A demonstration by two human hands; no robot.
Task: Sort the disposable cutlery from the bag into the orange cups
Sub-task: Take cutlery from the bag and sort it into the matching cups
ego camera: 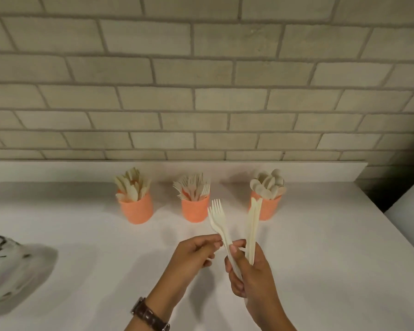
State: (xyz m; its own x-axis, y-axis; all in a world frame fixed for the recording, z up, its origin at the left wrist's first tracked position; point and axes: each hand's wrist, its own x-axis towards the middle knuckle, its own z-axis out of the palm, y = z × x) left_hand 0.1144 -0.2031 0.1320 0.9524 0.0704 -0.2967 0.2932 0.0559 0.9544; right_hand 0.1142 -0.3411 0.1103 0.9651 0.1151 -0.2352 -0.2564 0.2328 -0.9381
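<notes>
Forks (217, 217), pinched by the left grip (196, 254) yet clamped with knives (253, 223) in the right grip (251, 275), may snag and spill short of the twelve-o'clock cup (193, 211).

Forks (218, 219) held above a white counter (320, 247), lower centre.
They are pinched by the left hand (196, 253) and gripped, with other upright pieces (253, 225), by the right hand (252, 278); three filled orange cups (194, 212) are lined up behind, a bag (14, 266) at lower left.

cups (193, 210) ahead — bare counter (320, 247) between
</notes>
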